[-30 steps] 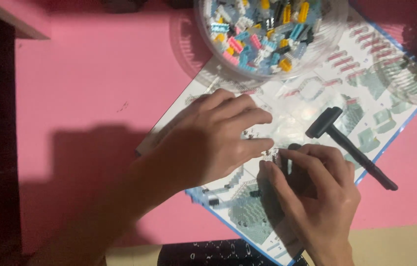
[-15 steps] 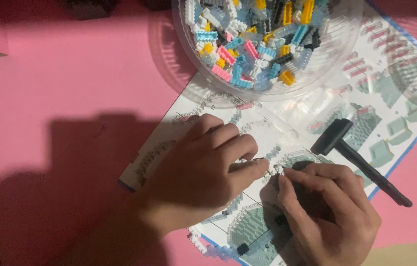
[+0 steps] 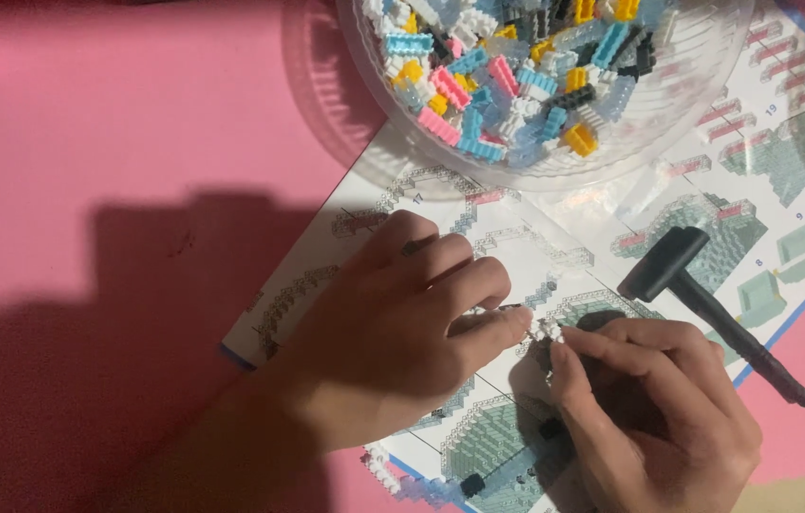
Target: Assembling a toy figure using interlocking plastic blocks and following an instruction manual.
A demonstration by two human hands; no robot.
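Colours here are pretty loud. The tiny brick cluster (image 3: 545, 332) pinched between both sets of fingertips is white. Right under that pinch, the instruction sheet (image 3: 554, 256) is white with pale teal-green step drawings, pink accents and a thin blue border. Just right of the grip lies a small hammer (image 3: 697, 294), solid black, head and handle alike. Up above the grip, the clear plastic bowl (image 3: 668, 104) holds a mix of bricks (image 3: 507, 85): light blue, pink, yellow, white, black and a few grey. Everything sits on a bright pink table (image 3: 136, 123), darker pink where the shadow falls left of the grip.
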